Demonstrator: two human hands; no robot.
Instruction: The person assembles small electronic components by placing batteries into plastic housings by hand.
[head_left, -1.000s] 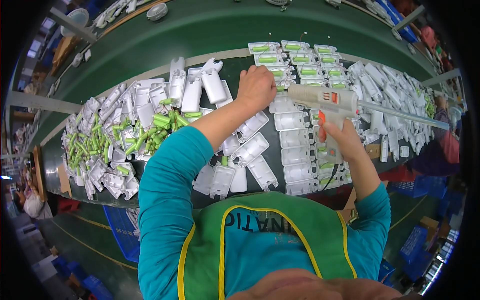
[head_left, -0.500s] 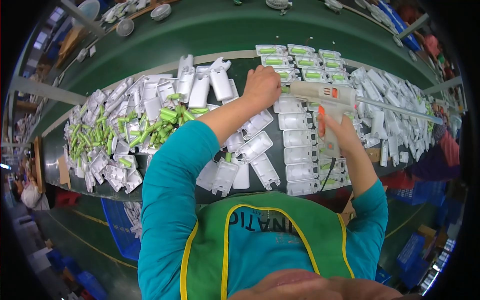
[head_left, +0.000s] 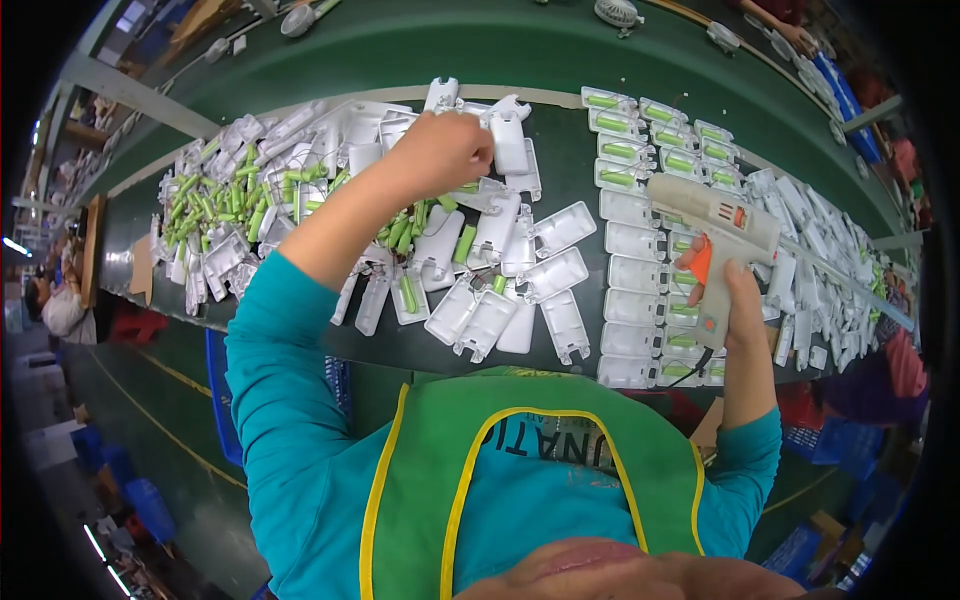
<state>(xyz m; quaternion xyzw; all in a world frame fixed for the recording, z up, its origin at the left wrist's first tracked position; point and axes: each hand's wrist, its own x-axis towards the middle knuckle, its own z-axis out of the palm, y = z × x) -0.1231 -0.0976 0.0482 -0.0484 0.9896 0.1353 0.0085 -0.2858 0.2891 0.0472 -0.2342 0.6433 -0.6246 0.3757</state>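
My right hand (head_left: 742, 305) grips a pale hot glue gun (head_left: 725, 212) with an orange trigger; its nozzle end is over the rows of white plastic shells. My left hand (head_left: 447, 150) is above the loose shells at the back of the bench, fingers curled down; what they hold, if anything, is hidden. Beside it lies a white shell (head_left: 509, 142). Green cylindrical battery cells (head_left: 410, 228) lie below that wrist. Under the nozzle runs a column of open white shells (head_left: 630, 242); shells farther back hold green cells (head_left: 618, 151).
Left on the dark bench (head_left: 380, 348) is a mixed heap of shells and green cells (head_left: 240, 195). More white shells (head_left: 800, 225) pile up at the right. A green conveyor surface (head_left: 430, 50) with a small fan (head_left: 618, 12) lies beyond. Blue crates (head_left: 222, 395) stand below.
My left hand has moved left from the shell rows to the loose shells. My right hand still holds the glue gun, now tilted with its nozzle higher than its tail. The view has shifted.
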